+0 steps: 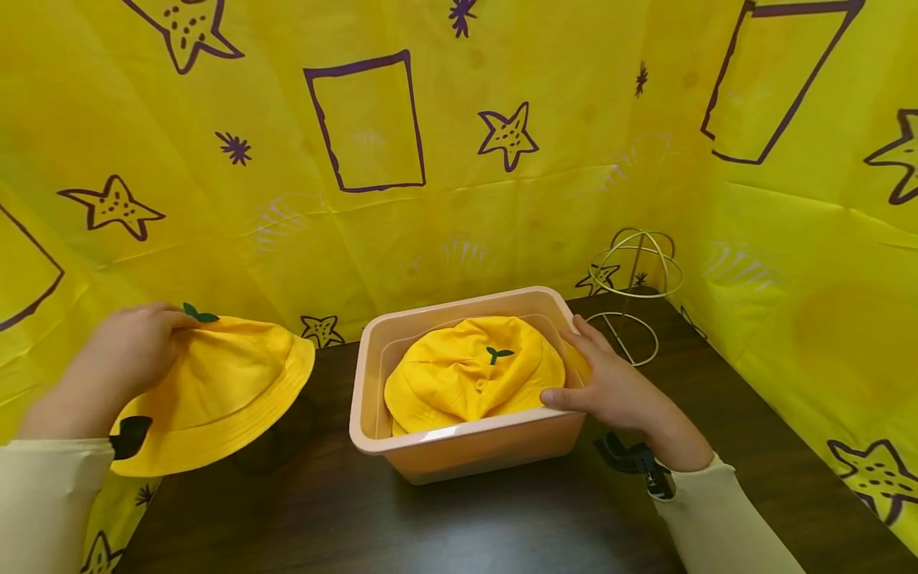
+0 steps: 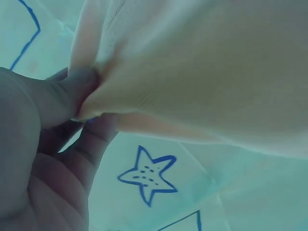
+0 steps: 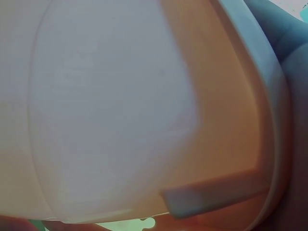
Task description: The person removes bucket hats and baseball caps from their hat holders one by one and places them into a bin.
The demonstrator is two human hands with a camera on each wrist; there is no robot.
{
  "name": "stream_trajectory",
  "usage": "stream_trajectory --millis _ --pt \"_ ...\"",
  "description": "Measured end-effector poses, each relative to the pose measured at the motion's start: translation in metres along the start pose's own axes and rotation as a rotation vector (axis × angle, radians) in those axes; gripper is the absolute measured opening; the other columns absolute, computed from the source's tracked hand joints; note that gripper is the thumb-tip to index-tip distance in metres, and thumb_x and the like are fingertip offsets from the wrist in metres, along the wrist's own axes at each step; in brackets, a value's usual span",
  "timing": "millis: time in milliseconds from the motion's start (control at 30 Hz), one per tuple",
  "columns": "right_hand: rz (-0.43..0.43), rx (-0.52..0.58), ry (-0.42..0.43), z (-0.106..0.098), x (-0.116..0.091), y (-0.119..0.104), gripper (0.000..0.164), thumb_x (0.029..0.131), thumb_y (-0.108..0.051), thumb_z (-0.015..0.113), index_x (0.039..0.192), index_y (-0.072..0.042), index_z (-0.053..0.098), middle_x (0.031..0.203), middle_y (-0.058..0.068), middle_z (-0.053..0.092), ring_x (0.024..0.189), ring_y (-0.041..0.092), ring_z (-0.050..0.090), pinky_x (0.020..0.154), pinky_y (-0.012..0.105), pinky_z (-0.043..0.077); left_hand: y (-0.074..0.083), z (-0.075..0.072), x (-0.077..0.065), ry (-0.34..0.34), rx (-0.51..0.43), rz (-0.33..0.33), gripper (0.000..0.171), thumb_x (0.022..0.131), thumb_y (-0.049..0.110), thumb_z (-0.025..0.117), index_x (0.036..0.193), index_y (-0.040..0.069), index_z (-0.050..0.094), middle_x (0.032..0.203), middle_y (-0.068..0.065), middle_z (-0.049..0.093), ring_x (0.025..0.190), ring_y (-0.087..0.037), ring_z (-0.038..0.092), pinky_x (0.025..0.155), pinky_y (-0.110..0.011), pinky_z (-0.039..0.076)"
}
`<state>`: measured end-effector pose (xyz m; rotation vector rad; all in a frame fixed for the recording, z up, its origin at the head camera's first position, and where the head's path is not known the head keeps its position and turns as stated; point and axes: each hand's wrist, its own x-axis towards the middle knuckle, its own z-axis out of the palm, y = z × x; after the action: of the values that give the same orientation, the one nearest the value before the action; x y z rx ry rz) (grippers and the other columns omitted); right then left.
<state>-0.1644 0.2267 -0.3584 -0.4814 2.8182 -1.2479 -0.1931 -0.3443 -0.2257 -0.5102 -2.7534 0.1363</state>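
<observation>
A yellow brimmed hat (image 1: 244, 371) with a green leaf sprig on top hangs tilted at the left, above the table. My left hand (image 1: 136, 355) pinches its crown beside the sprig; in the left wrist view, thumb and fingers nip a fold of the cloth (image 2: 202, 82). A second yellow hat (image 1: 441, 371), also with a green sprig, lies crumpled inside a pale pink plastic tub (image 1: 488, 454). My right hand (image 1: 620, 395) grips the tub's right corner, thumb over the front rim and fingers along the right side. That rim (image 3: 274, 115) curves past the hand in the right wrist view.
Behind the tub at the right stands a gold wire stand (image 1: 635, 259) with round hoops. The dark wooden table (image 1: 739, 478) runs under everything. A yellow sheet (image 1: 574, 207) printed with stars and shapes hangs behind and along both sides.
</observation>
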Motion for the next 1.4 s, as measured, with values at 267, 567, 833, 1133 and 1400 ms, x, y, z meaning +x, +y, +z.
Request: stream_trajectory --millis 267,567,833,1133,1400 --pt "-0.005 0.004 0.0 0.001 0.001 -0.001 0.106 0.077 -0.055 0.08 0.156 -0.005 0.03 0.164 0.018 0.004 0.144 0.049 0.014 0.106 0.07 0.019 0.001 0.009 -0.016 0.012 -0.063 -0.028 0.021 0.087 -0.001 0.071 0.106 -0.009 0.07 0.108 -0.033 0.061 0.096 -0.055 0.056 0.08 -0.067 0.042" --pt "-0.007 0.002 -0.001 0.0 0.001 -0.001 0.104 0.078 -0.054 0.08 0.156 -0.006 0.032 0.164 0.018 0.004 0.144 0.049 0.014 0.106 0.07 0.02 0.024 0.028 -0.052 0.103 -0.084 0.009 0.046 0.084 0.014 0.08 0.122 -0.005 0.063 0.13 -0.038 0.047 0.107 -0.061 0.047 0.085 -0.07 0.038" --pt "-0.008 -0.005 0.001 0.0 0.001 -0.001 0.104 0.077 -0.055 0.08 0.156 -0.006 0.032 0.164 0.018 0.004 0.143 0.049 0.016 0.106 0.07 0.02 0.049 0.064 -0.096 0.296 -0.077 0.085 0.091 0.086 0.082 0.028 0.133 0.012 0.061 0.142 -0.04 0.034 0.113 -0.066 0.036 0.086 -0.076 0.033" --pt "-0.006 -0.01 -0.002 0.0 0.0 -0.001 0.105 0.078 -0.055 0.08 0.156 -0.004 0.031 0.164 0.018 0.004 0.143 0.049 0.015 0.106 0.071 0.02 0.062 0.097 -0.128 0.222 0.097 0.018 0.082 0.091 0.075 0.004 0.148 0.032 0.045 0.163 -0.019 0.009 0.139 -0.058 0.014 0.075 -0.087 0.026" --pt "-0.001 -0.013 -0.003 0.0 0.0 0.0 0.104 0.078 -0.056 0.079 0.156 -0.005 0.031 0.164 0.016 0.004 0.143 0.049 0.016 0.105 0.071 0.02 0.058 0.103 -0.122 0.433 0.055 0.113 0.068 0.104 0.055 0.018 0.111 0.011 0.069 0.15 -0.029 0.034 0.124 -0.063 0.034 0.068 -0.08 0.035"
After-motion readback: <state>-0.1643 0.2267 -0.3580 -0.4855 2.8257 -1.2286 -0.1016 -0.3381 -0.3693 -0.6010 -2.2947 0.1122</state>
